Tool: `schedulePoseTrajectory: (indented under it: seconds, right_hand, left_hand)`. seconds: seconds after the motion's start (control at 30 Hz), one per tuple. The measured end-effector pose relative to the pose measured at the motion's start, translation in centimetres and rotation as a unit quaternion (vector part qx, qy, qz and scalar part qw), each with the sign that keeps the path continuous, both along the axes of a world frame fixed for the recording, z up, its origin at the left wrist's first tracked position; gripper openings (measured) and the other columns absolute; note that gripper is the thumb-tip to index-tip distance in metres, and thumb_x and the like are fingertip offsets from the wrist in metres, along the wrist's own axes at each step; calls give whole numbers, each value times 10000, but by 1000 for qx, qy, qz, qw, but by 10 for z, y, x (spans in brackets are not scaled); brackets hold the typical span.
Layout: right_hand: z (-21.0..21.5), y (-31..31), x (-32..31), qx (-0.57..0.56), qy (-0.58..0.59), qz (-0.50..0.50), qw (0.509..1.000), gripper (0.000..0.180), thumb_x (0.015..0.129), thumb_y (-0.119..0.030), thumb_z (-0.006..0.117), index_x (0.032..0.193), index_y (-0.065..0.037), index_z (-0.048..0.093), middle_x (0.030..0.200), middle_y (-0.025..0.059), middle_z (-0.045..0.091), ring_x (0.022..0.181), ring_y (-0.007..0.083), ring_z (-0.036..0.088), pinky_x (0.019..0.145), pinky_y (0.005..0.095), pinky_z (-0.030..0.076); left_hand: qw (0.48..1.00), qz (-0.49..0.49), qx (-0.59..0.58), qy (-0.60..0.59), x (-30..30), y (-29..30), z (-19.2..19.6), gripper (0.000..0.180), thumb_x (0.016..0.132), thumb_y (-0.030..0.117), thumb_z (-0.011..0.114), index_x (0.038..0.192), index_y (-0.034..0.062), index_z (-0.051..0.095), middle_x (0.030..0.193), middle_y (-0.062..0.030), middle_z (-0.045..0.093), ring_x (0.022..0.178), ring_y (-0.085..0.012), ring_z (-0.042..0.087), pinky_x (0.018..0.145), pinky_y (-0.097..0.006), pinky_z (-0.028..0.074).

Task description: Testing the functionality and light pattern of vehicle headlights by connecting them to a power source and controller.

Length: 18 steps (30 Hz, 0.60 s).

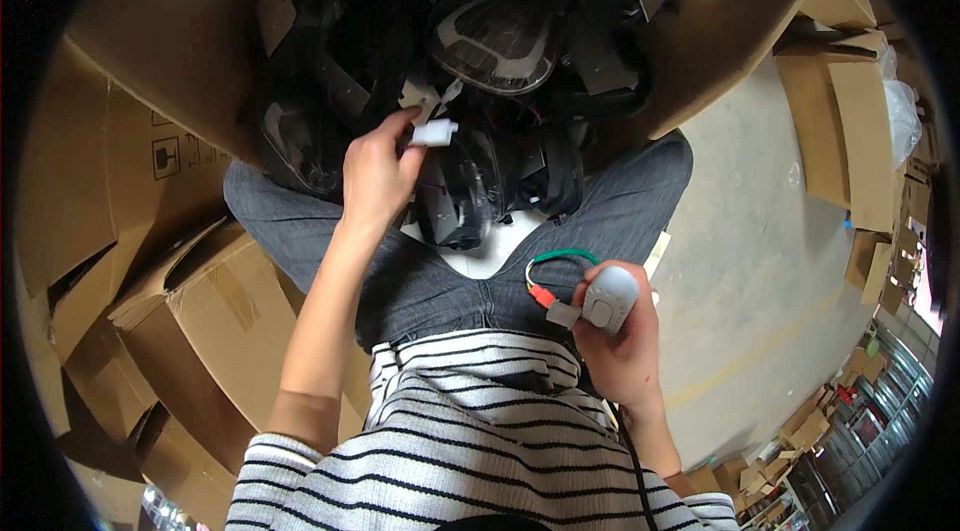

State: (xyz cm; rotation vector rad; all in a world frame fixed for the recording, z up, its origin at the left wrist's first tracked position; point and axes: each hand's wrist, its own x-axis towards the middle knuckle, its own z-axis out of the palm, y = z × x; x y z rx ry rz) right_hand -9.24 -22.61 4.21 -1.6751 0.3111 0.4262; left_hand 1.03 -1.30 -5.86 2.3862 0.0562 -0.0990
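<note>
My left hand (376,181) pinches a small white plastic connector (433,134) at the near side of a large cardboard box. Behind and below it lie black items (495,41) with grey markings and several cardboard tags, heaped together. Over my right thigh, my right hand (622,356) is closed around a light grey oval handset (610,299) with a rounded button on its face. Beside the handset, a red connector (542,295) joins a whitish one (562,313), and a green-sleeved cable (565,254) loops from it. The two hands are well apart.
The open cardboard box (745,66) stands between my knees, its rim curving around the heap. More cartons (230,316) crowd the left side. On the right, further boxes (865,136) and a plastic bag (903,116) stand on the grey floor (760,261); shelving (890,411) is farther back.
</note>
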Motion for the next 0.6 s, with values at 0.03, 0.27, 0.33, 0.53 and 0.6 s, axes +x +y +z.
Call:
schedulePoseTrajectory:
  seconds: [0.03, 0.27, 0.33, 0.53, 0.6]
  right_hand:
    - [-2, 1, -1, -4, 0, 10, 1000, 354, 623, 77, 447, 949, -47, 387, 775, 47, 448, 700, 109, 443, 616, 212, 371]
    - [-2, -3, -2, -42, -81, 39, 995, 411, 625, 75, 476, 998, -55, 361, 816, 52, 471, 749, 141, 475, 626, 238, 391]
    - [-3, -4, -1, -45, -105, 86, 990, 432, 641, 42, 502, 1035, -44, 349, 863, 95, 490, 783, 189, 501, 649, 271, 398]
    - [-3, -7, 6, -101, -125, 124, 979, 394, 663, -27, 447, 1037, -24, 324, 914, 190, 465, 764, 345, 497, 634, 374, 401]
    - [2, -10, 8, -91, -78, 153, 981, 397, 670, -24, 440, 1040, -18, 294, 904, 202, 461, 738, 372, 486, 614, 398, 392]
  left_hand:
    - [998, 0, 50, 26, 8, 2, -10, 275, 683, 157, 533, 935, 45, 532, 719, -162, 559, 641, -291, 544, 596, -325, 435]
    - [971, -103, 211, -45, 26, -8, -71, 224, 705, 271, 500, 808, 78, 547, 685, -143, 550, 638, -299, 535, 559, -384, 430]
    - [966, -112, 214, -92, 23, -2, -72, 197, 714, 253, 497, 798, 82, 549, 653, -134, 545, 610, -295, 533, 541, -379, 428]
    - [992, -115, 42, -45, 0, 14, -69, 253, 750, 98, 392, 974, 21, 483, 785, -148, 528, 735, -268, 518, 635, -316, 405]
    - [991, -97, -53, 75, -8, 16, -39, 263, 759, 79, 355, 986, 11, 471, 657, -111, 499, 605, -202, 488, 559, -272, 384]
